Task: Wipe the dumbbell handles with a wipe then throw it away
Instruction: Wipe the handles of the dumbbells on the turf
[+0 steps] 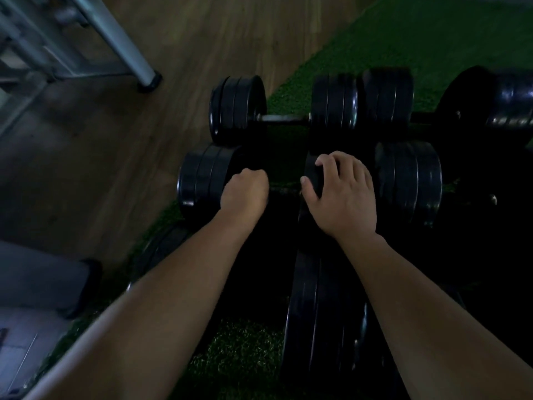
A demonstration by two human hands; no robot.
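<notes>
The near dumbbell (pixel 199 183) lies on the green mat (pixel 432 33). It looks very heavy and hard, and it might roll. The right hand (pixel 343 194) grips its round plate (pixel 313 174). The left hand (pixel 245 192) is curled tight on the thin bar (pixel 284 191), the best place to hold. I cannot see a wipe.

We count two hands, left hand (pixel 245 194) and right hand (pixel 343 197); two whole dumbbells toward twelve o'clock, far dumbbell (pixel 284 118) and near dumbbell (pixel 199 183); others unclear.
</notes>
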